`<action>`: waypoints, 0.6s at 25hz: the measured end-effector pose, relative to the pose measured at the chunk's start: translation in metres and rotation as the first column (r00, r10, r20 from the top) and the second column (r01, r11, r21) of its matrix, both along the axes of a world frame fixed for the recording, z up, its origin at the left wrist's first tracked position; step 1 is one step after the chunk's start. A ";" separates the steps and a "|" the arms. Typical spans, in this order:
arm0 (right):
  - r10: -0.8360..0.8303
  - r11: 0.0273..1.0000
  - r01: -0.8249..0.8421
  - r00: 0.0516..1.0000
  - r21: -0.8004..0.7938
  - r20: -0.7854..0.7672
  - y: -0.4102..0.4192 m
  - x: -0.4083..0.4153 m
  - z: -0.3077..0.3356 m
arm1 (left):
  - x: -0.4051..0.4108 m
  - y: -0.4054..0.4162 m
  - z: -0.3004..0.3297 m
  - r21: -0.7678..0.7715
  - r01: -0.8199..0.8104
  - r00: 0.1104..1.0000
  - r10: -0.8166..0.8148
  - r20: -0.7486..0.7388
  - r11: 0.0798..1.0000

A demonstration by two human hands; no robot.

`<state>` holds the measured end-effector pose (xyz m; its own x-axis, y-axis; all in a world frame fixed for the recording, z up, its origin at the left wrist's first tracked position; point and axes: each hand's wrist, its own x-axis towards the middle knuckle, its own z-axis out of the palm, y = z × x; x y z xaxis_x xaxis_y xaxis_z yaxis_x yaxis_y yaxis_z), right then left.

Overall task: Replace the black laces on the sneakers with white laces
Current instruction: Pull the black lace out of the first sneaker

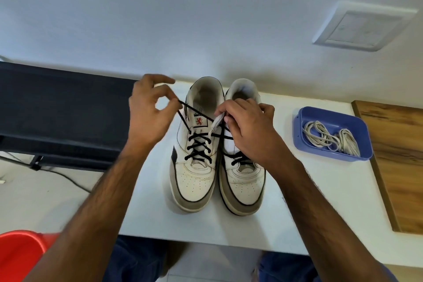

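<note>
Two white sneakers stand side by side on the white table, toes toward me: the left sneaker (pixel 194 167) and the right sneaker (pixel 243 181). Both carry black laces (pixel 198 146). My left hand (pixel 150 110) pinches a loose black lace end and holds it up and to the left of the left sneaker. My right hand (pixel 248 130) grips the upper eyelet edge of the left sneaker, between the two shoes, and covers the right sneaker's tongue. White laces (pixel 332 141) lie coiled in a blue tray (pixel 304 119) to the right.
A dark bench-like surface (pixel 57 107) runs along the left. A wooden board (pixel 398 155) lies at the table's right edge. A red container (pixel 20 254) sits low on the left. A wall plate (pixel 364 26) is on the wall behind.
</note>
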<state>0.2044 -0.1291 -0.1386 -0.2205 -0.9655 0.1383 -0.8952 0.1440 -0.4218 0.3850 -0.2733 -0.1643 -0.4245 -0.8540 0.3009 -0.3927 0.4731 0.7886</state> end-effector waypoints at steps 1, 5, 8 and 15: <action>0.001 1.000 -0.001 1.000 -0.004 0.004 -0.001 0.000 0.000 | 0.003 -0.002 0.000 0.098 -0.031 1.000 0.031 0.004 0.995; -0.013 1.000 0.014 1.000 -0.011 0.016 -0.001 0.000 -0.003 | -0.002 0.005 0.004 0.031 0.187 0.975 -0.189 0.116 0.982; -0.017 1.000 0.017 1.000 -0.019 0.024 -0.001 0.000 -0.005 | -0.013 0.016 0.006 -0.074 0.366 0.892 -0.328 0.310 0.928; -0.022 0.999 0.023 0.999 -0.024 0.023 0.001 0.001 -0.005 | -0.018 0.013 0.000 -0.105 0.306 0.944 -0.287 0.159 0.946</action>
<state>0.2050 -0.1282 -0.1433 -0.2452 -0.9567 0.1567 -0.8820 0.1531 -0.4457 0.3674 -0.2607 -0.1646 -0.6982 -0.6418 0.3173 -0.3212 0.6769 0.6623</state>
